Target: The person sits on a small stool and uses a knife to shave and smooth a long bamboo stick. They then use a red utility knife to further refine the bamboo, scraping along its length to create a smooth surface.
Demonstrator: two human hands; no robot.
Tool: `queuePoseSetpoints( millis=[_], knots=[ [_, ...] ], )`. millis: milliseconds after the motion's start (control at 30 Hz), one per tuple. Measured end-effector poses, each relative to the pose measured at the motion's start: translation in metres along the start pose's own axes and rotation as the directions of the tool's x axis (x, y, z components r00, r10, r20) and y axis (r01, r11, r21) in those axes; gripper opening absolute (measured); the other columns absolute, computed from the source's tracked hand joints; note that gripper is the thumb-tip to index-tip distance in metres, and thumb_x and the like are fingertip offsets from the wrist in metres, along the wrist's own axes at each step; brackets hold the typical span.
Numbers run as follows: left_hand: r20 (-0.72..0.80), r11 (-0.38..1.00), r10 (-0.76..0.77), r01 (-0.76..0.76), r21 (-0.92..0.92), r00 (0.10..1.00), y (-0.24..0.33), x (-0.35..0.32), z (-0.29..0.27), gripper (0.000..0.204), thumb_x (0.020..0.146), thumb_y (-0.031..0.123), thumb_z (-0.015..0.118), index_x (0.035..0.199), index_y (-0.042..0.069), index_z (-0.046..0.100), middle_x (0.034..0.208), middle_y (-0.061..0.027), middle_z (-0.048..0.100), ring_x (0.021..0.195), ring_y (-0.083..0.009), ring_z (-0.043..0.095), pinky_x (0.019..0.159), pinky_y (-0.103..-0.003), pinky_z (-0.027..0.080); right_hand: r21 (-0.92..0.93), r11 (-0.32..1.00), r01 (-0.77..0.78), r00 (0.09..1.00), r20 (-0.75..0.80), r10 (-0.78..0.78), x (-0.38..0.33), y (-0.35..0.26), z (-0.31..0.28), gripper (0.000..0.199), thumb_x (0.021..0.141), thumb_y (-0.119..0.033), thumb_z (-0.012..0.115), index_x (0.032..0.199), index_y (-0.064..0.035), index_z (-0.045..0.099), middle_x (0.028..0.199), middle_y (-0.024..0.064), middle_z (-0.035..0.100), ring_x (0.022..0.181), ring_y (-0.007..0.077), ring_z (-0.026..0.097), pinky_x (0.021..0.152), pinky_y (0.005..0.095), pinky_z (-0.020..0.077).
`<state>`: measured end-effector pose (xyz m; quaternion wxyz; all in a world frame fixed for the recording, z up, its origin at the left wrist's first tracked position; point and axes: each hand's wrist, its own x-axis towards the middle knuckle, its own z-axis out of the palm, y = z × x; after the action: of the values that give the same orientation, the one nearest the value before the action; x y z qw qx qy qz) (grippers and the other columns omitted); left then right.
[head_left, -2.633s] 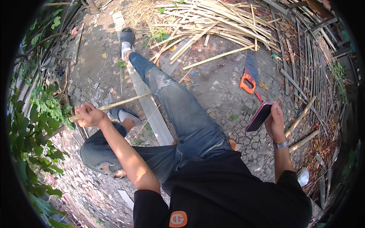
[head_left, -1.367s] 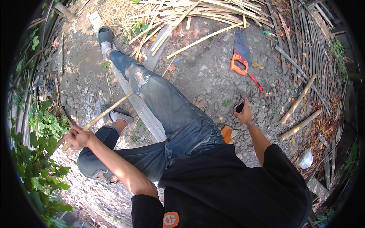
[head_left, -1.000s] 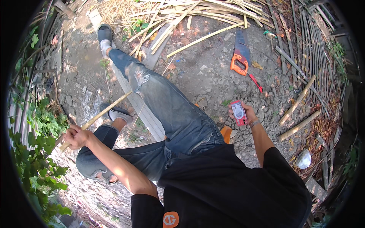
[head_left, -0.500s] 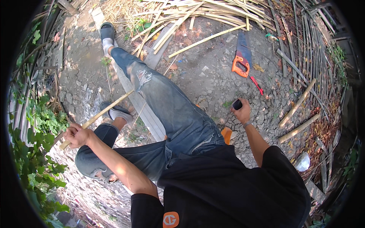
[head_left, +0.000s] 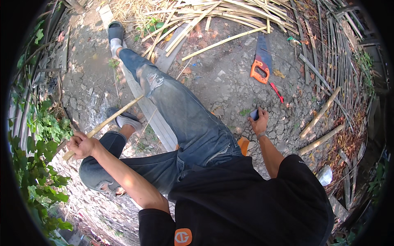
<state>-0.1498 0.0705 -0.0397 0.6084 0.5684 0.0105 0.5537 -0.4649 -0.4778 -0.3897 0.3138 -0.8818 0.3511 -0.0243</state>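
Observation:
My left hand (head_left: 81, 146) is closed round the near end of a pale bamboo stick (head_left: 113, 117). The stick slants away over my bent leg, its far tip close to my other knee. On the right, my right hand (head_left: 259, 122) grips a small dark phone (head_left: 254, 115) with a bluish shine, low over the cracked ground. Beyond that hand lie a red slim tool (head_left: 276, 92) and a handsaw (head_left: 263, 57) with an orange handle. A grey board (head_left: 152, 115) runs along the ground under my outstretched leg.
Long split bamboo strips (head_left: 230, 10) are heaped at the far side. Two short poles (head_left: 321, 139) and a bundle of dark sticks (head_left: 338, 61) lie to the right. Leafy plants (head_left: 39, 164) crowd the left edge. Beside my hip is an orange object (head_left: 243, 145), partly hidden.
The phone in my right hand has turned slightly, so its face now looks bluer and lighter. My left hand and the bamboo stick have barely moved.

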Motion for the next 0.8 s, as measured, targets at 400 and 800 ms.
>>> queuePoseSetpoints(
  millis=[400,800],
  knots=[
    [-0.078,1.0,-0.008,0.009,0.013,0.997,-0.007,0.003,-0.003,0.037,0.081,0.006,0.055,0.057,0.014,0.028,0.052,-0.0014,0.022,0.037,-0.0158,0.028,0.04,-0.03,0.025,-0.122,0.992,0.01,0.996,0.093,0.001,-0.043,0.024,-0.014,0.074,0.07,-0.019,0.088,0.136,-0.0037,0.058,0.131,0.0183,0.056,0.124,0.0381,0.052,0.105,0.0455,0.0449],
    [-0.035,0.999,-0.043,0.042,-0.027,0.998,-0.006,0.005,-0.006,0.036,0.082,0.006,0.056,0.059,0.015,0.029,0.051,-0.0013,0.022,0.037,-0.0153,0.028,0.04,-0.029,0.023,-0.21,0.972,0.101,0.978,0.199,-0.059,-0.065,0.015,-0.012,0.081,0.066,-0.014,0.091,0.137,-0.0058,0.054,0.131,0.0144,0.056,0.123,0.0361,0.053,0.105,0.0452,0.0467]
  ],
)
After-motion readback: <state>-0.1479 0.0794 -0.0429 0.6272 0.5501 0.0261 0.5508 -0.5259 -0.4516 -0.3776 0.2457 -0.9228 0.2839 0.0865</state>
